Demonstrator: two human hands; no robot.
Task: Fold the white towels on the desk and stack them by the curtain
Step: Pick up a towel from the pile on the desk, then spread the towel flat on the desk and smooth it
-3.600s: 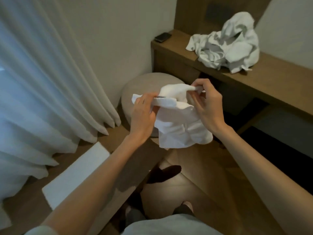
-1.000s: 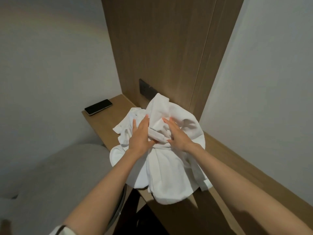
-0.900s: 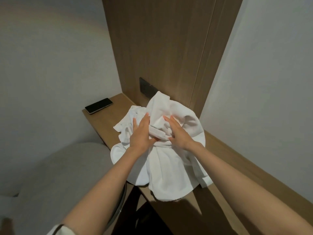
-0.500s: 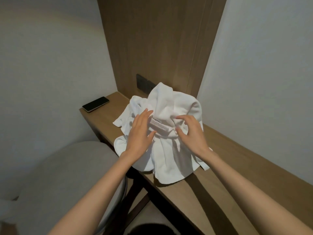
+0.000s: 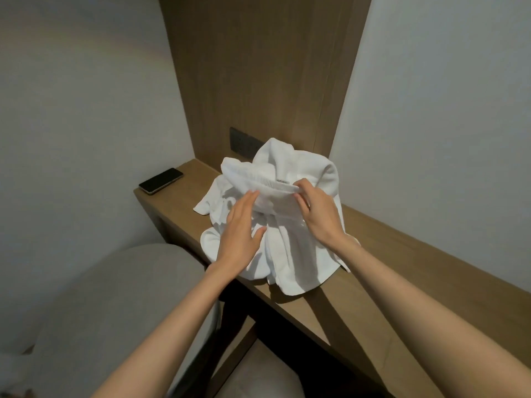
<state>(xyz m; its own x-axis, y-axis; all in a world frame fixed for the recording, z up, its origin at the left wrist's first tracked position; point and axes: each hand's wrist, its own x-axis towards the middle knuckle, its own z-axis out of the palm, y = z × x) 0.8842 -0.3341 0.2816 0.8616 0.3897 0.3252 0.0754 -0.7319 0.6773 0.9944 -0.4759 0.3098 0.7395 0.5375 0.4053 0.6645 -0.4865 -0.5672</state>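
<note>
- Nearest, at the lower left, a grey padded stool (image 5: 115,311) is standing just in front of the desk (image 5: 416,282).
- The left hand (image 5: 240,234) is lying flat on the near left side of the heap. Its fingers are straight, gripping nothing and pressing the cloth down.
- The right hand (image 5: 319,214) is pinching a hemmed edge with a small label between thumb and curled fingers, and is raising it a little above the heap.
- The white towels (image 5: 287,262) are sitting in one crumpled heap on the desk, with the near part drooping over the front edge. No neat fold is showing, and I cannot tell how many towels are in it.
- Judging by this, the person is singling out one towel, so folding of this heap is only getting started.
- Neither the curtain nor any folded stack is showing here, so nothing finished can be confirmed. Folding, carrying and stacking are all waiting to be done.
- Farther off, a dark phone (image 5: 161,180) is lying at the far left corner of the desk, apart from the towels.
- A dark socket plate (image 5: 244,140) is sitting on the wooden wall panel (image 5: 258,67) just behind the heap.
</note>
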